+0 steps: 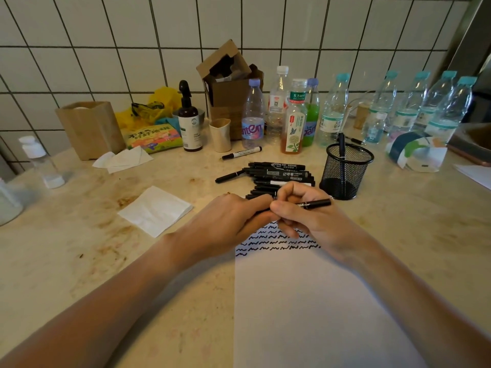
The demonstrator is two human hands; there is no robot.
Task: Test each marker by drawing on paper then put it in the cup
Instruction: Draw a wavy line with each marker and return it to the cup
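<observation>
The right hand (305,208) pinches a marker (314,203) over the paper (305,301); the left hand's (233,216) fingers seem to pinch its end, probably the cap. The cup (345,171) waits near.

Water bottles (414,107), cardboard box (228,83), spray bottle (189,120), napkin (155,211) on counter.

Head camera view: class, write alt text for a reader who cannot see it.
Two hands meet over a sheet of paper with rows of black squiggles; the right hand holds a black marker, touching the left hand. Behind lie a pile of markers and a mesh cup.
</observation>
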